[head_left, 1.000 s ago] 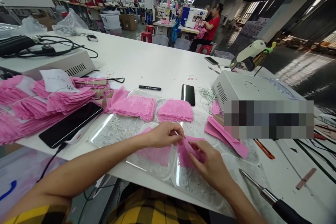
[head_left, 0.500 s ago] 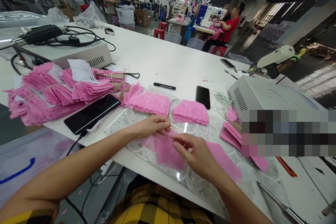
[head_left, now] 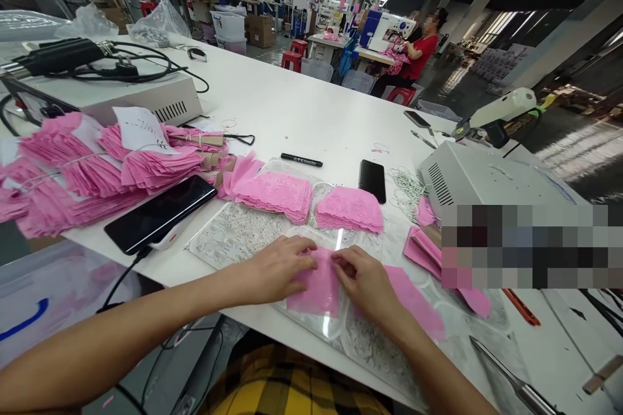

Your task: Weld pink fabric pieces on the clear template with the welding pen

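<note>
A thin pink fabric piece [head_left: 315, 285] lies on a clear plastic sheet [head_left: 224, 233] in front of me. My left hand [head_left: 280, 269] rests on its left part, fingers spread and palm down. At the upper right edge, my right hand [head_left: 363, 279] has thumb and forefinger pinched together on the fabric. Another pink piece [head_left: 413, 301] lies flat to the right, partly behind my right wrist. Just beyond my hands sit two stacks of pink lace-edged cut pieces, a left stack [head_left: 275, 194] and a right stack [head_left: 349, 209].
Tied bundles of pink fabric [head_left: 102, 162] and a large black phone [head_left: 160, 214] are at left. A marker [head_left: 302, 160] and a smaller phone [head_left: 372, 180] lie beyond the stacks. At right are a grey box [head_left: 496, 175] and a pointed metal tool [head_left: 516, 379]. A person in red sits farther off.
My left hand has moved down and spread out onto the fabric, from a pinch at its top edge. The fabric piece now lies flatter and squarer. The right hand has closed onto its edge.
</note>
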Demonstrator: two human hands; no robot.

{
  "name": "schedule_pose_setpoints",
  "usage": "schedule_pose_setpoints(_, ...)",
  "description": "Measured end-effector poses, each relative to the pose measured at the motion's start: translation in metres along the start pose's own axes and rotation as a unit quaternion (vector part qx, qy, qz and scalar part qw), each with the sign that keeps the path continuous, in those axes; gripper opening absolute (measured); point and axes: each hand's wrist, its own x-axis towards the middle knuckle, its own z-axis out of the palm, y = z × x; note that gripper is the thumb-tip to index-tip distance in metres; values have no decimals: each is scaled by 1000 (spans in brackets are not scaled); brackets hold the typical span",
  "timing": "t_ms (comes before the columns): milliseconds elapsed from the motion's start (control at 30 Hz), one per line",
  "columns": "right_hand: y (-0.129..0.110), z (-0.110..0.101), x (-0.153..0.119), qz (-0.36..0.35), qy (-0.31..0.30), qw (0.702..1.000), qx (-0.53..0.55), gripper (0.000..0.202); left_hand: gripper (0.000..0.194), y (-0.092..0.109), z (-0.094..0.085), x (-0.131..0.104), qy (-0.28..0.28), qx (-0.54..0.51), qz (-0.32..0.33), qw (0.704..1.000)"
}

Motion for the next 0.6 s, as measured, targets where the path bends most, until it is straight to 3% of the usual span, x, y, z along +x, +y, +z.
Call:
schedule_pose_setpoints(100,3,2,1,1,1,1000,2,12,5,-4,6,-3,14,18,12,1000)
schedule_pose_setpoints(267,6,3,-1,8,2,1000,2,12,15,-16,-1,-7,29,16,21,999)
schedule_pose_setpoints(433,-1,1,1,32,0,999,-20,13,26,-38,-22,-20,70,132,103,983)
schedule_pose_setpoints(600,-7,0,4,52,1,997,-49,13,28,-42,-25,-19,80,122,150,978)
